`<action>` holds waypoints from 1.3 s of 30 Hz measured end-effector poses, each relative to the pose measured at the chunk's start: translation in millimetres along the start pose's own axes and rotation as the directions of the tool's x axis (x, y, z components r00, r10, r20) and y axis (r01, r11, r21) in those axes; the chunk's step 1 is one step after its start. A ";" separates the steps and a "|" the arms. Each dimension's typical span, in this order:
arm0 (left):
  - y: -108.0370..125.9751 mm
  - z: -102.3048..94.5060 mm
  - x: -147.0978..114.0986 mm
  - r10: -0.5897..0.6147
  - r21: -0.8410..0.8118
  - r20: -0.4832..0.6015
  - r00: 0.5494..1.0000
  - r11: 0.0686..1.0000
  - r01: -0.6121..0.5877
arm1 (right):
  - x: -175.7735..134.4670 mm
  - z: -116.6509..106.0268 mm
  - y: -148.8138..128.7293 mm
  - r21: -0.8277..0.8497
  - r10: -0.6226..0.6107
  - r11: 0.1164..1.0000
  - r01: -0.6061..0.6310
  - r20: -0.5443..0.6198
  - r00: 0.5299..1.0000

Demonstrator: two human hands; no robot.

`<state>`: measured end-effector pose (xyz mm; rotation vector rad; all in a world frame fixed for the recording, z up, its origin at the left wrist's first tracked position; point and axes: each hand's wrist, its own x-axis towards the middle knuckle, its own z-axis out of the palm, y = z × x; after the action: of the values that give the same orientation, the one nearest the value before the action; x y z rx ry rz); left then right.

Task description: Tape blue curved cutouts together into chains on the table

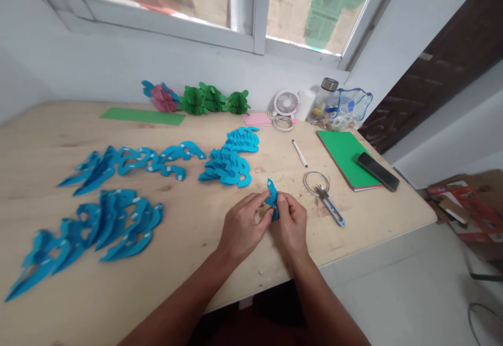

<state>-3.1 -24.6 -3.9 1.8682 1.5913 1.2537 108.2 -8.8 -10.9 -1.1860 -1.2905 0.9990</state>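
Between my hands, over the front of the table, is a small blue paper cutout (271, 193), curved in shape. My left hand (244, 226) pinches its left side, with thumb and index finger closed on it. On the other side my right hand (291, 224) grips its right edge; the fingers hide much of the lower part. Just beyond my hands lie stacks of folded blue paper cutouts (226, 168). More blue cutouts with small white tabs (128, 225) spread across the left of the table. Snips (330, 207) rest to the right beside a roll of tape (316, 182).
A white pen (299, 153), a green paper stack (346, 160) and a phone (378, 171) lie to the right. Along the wall stand green paper decorations (212, 99), a pink one (164, 98), a small fan (286, 103), a bottle (323, 100) and a clear bag (349, 109).
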 end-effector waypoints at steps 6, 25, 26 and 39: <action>3.4 -2.7 2.2 -0.050 -0.043 0.036 0.998 0.998 0.052 | 0.1 -0.6 1.8 0.015 0.010 1.000 -0.010 0.021 1.000; -0.5 4.6 -4.9 0.010 0.050 0.069 0.998 0.999 -0.014 | 6.7 2.3 6.1 0.157 0.177 0.974 -0.161 -0.092 0.980; -0.9 3.7 -4.6 -0.007 0.024 0.067 0.998 1.000 0.005 | 7.1 1.8 6.0 0.151 0.179 0.975 -0.164 -0.093 0.979; -2.9 -5.6 9.9 -0.430 -0.549 0.274 0.860 0.665 0.507 | 10.1 -4.4 -2.0 0.134 0.176 0.976 -0.174 -0.004 0.984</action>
<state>-9.8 -16.0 0.6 1.0137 1.2703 1.1847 112.9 0.5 -7.0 -1.2172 -1.1028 1.1825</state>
